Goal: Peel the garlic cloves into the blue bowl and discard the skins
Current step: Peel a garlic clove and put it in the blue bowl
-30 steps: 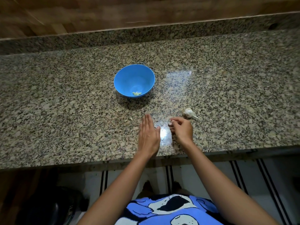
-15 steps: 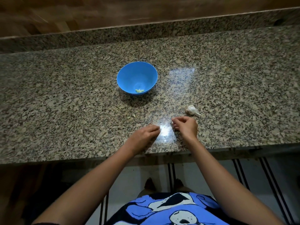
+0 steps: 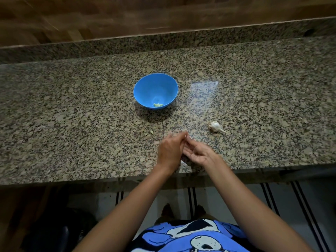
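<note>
White and papery, the garlic bulb (image 3: 215, 126) lies on its side on the granite counter (image 3: 72, 115), with its stem tip pointing right and toward me. It sits ahead of my right hand (image 3: 198, 153) and to that hand's right, near but not touching. The right hand is the nearer of the two, so in my judgement the next reach for the bulb falls to it, going forward and outward along the line of the stem.

Peeled cloves (image 3: 158, 105), pale yellow-green, rest at the bottom of the blue bowl (image 3: 143, 82) against its near wall. The bowl stands farther back, ahead of my left hand (image 3: 170, 151) and slightly to its left, well apart from the bulb.

Hands: both meet over the counter close to its front edge. The right is palm up, with fingers relaxed and loosely cupped. The left is turned over it, fingertips drawn together and touching the right fingers. Motion blur prevents me from telling whether the left pinches a skin, and no skin is visible in the right palm.

Judgement: skins are being gathered for discard, and the bulb remains largely unpeeled.

One small pale scrap (image 3: 151, 132) lies on the granite just left of the left fingertips.

Room: bare stone lies between hands, bulb and bowl, with nothing standing in either path. My wrists cross the front edge, so anything dropped from the palm could fall to the floor. A low granite upstand (image 3: 163, 40) closes the far side.
</note>
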Demonstrator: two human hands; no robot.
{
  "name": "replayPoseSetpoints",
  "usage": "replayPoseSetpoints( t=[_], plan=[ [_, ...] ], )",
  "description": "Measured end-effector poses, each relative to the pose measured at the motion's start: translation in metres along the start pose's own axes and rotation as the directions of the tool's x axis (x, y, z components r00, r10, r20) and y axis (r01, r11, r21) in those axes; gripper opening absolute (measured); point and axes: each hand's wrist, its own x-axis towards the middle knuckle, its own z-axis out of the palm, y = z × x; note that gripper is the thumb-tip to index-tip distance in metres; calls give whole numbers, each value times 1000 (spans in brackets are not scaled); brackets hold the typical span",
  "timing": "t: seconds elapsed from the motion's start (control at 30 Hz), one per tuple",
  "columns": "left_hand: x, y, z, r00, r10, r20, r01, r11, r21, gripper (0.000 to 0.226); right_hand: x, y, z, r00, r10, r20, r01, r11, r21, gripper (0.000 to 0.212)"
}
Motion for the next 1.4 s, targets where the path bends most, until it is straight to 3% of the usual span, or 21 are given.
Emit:
replayPoseSetpoints(
  t=[0.1, 0.2, 0.23, 0.33, 0.37, 0.4, 0.47, 0.5, 0.53, 0.57, 0.6, 0.67, 0.77, 0.83, 0.97, 1.13, 1.27, 1.4],
  plan=[
    [-6, -3, 7, 990, -127, 65, 132, 988, -77, 43, -2, 2, -2, 1000, -9, -8, 10, 1000, 14, 10],
    [-11, -1, 8, 981, -122, 153, 151, 969, -195, 51, -1, 2, -4, 997, -49, -64, 46, 998, -47, 2],
    [-10, 1, 5, 968, -146, 202, 203, 933, -297, 55, 0, 1, -5, 995, -60, -76, 55, 996, -65, 8],
    [-1, 2, -10, 905, -309, 294, 425, 594, -683, 67, 2, -4, -6, 989, -91, -115, 75, 988, -133, 12],
    [0, -6, -15, 892, -359, 274, 435, 521, -734, 68, 1, -6, -7, 985, -112, -132, 91, 983, -160, 12],
    [-1, -18, -20, 895, -373, 245, 421, 523, -742, 64, 0, -9, -8, 978, -140, -151, 112, 977, -183, 11],
    [-10, -50, -29, 939, -273, 209, 343, 746, -570, 50, -2, -15, -14, 959, -205, -196, 162, 964, -213, 10],
    [-18, -67, -31, 950, -160, 269, 255, 894, -368, 49, -3, -19, -18, 950, -232, -209, 187, 959, -214, 10],
    [-26, -81, -33, 916, -52, 397, 119, 982, -144, 52, -4, -22, -22, 944, -251, -215, 206, 956, -210, 10],
    [-32, -90, -32, 860, 5, 511, -33, 998, 46, 57, -5, -24, -25, 940, -264, -219, 222, 955, -199, 11],
    [-34, -93, -28, 818, 40, 574, -157, 975, 155, 61, -6, -25, -28, 937, -274, -218, 235, 954, -187, 14],
    [-25, -80, -15, 769, 127, 627, -294, 941, 169, 64, -8, -24, -31, 934, -287, -213, 254, 952, -171, 17],
    [-4, -55, 12, 691, 291, 661, -459, 884, 91, 58, -11, -20, -34, 930, -305, -206, 282, 950, -134, 7],
    [3, -51, 15, 602, 389, 697, -549, 836, 9, 51, -12, -20, -35, 926, -314, -210, 295, 948, -119, 4],
    [-7, -92, -15, 469, 592, 655, -661, 727, -184, 44, -8, -14, -32, 929, -308, -203, 289, 950, -119, 9],
    [-19, -148, -60, 531, 580, 618, -677, 729, -103, 39, -2, 1, -15, 953, -265, -145, 251, 962, -109, 18],
    [-23, -158, -73, 533, 622, 574, -737, 675, -48, 43, 3, 13, -4, 961, -256, -107, 241, 961, -133, 28],
    [-30, -156, -72, 595, 673, 440, -755, 656, 17, 28, 4, 18, 3, 963, -245, -109, 224, 958, -177, 17]
  ],
)
